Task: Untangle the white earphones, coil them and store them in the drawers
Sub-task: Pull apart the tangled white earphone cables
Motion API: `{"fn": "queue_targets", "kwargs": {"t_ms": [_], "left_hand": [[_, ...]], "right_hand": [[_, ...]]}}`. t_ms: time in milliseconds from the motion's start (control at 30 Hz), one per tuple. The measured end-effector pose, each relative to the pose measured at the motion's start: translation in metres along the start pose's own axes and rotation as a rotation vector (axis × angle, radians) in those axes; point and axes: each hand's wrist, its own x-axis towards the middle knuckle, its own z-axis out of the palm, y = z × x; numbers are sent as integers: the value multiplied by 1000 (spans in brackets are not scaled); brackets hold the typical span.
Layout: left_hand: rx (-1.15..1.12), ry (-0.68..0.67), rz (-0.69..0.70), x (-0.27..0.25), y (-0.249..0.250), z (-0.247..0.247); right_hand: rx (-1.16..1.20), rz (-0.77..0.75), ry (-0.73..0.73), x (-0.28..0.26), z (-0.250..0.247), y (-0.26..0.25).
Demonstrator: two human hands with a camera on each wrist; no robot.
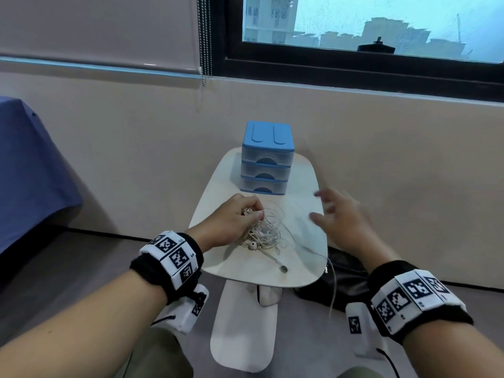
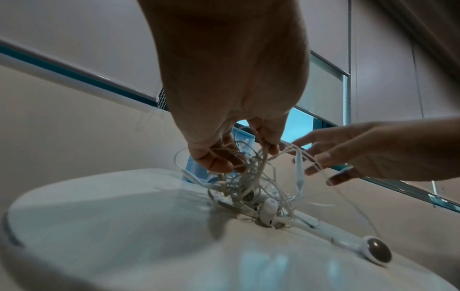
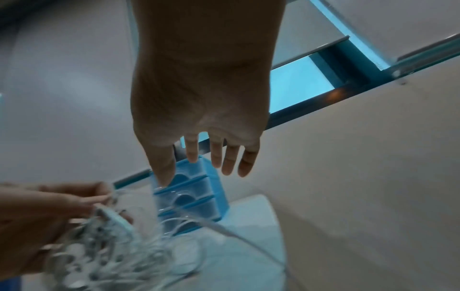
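The white earphones (image 1: 268, 231) lie in a tangled heap on the small white table (image 1: 300, 186), in front of the blue three-drawer unit (image 1: 267, 156), whose drawers are all closed. My left hand (image 1: 253, 214) pinches several cord loops at the heap's top left and lifts them a little; the left wrist view shows the left hand (image 2: 236, 159) curled round strands. One earbud (image 2: 373, 250) lies free near the front edge. A loose cord (image 1: 332, 285) hangs over the table's right front edge. My right hand (image 1: 319, 205) hovers blurred to the right of the heap, with straight, spread fingers (image 3: 214, 157) and nothing held.
The table is narrow, with a wall and window sill close behind it. A black bag (image 1: 346, 279) lies on the floor under the table's right side. A blue-covered surface (image 1: 27, 173) stands at the far left. The table's white base (image 1: 242, 328) is between my knees.
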Motion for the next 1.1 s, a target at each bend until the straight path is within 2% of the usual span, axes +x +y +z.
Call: {"fn": "queue_targets", "kwargs": {"t_ms": [67, 133, 200, 333, 433, 500, 600, 733, 967, 1100], "left_hand": [[13, -8, 8, 1, 2, 0], [24, -18, 22, 3, 3, 0], [60, -25, 42, 4, 3, -2], [67, -33, 50, 4, 3, -8], [-14, -132, 27, 0, -4, -13], [63, -189, 33, -2, -9, -14], [226, -137, 88, -2, -13, -12], [260, -32, 158, -2, -14, -12], [266, 5, 183, -10, -18, -18], [400, 61, 232, -9, -18, -19]], "right_hand": [[-47, -149, -183, 2, 14, -17], [-160, -211, -307, 0, 31, -27], [-178, -239, -308, -1, 43, -33], [9, -198, -279, -1, 38, -37], [99, -168, -233, -1, 22, -42], [115, -160, -205, 0, 14, -44], [26, -176, -183, 1, 10, -48], [-119, -162, -208, 1, 15, -46], [-14, -11, -269, 4, 25, -39], [23, 14, -320, 4, 32, -39]]}}
